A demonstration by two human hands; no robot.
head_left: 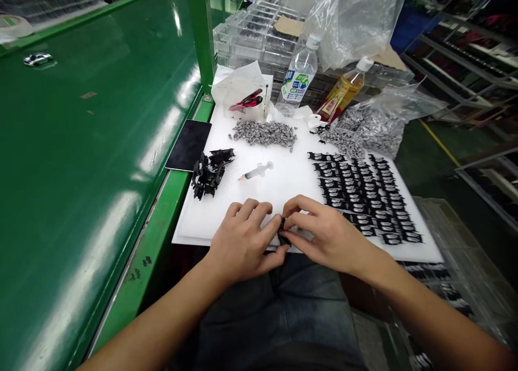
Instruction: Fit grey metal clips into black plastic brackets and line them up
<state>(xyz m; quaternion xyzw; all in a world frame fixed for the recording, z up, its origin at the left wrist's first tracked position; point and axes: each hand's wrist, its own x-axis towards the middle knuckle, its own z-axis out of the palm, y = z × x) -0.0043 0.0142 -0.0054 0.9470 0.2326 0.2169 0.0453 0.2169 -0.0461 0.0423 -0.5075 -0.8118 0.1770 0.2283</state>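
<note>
My left hand [243,241] and my right hand [324,233] meet at the near edge of a white foam board [291,182]. Both pinch one small black plastic part [282,232] between their fingertips. A heap of loose black parts [208,171] lies on the board to the left. Rows of finished black parts with metal inserts [364,196] cover the board's right side. A pile of small grey metal pieces [265,132] lies at the back. A clear syringe [257,171] rests in the middle.
A green partition wall [81,171] stands at the left, a dark tablet [189,144] against it. Behind the board are a water bottle [298,80], an amber bottle [342,93], clear compartment trays [254,36] and plastic bags of metal pieces [380,123]. Red-handled pliers [246,101] sit in a bag.
</note>
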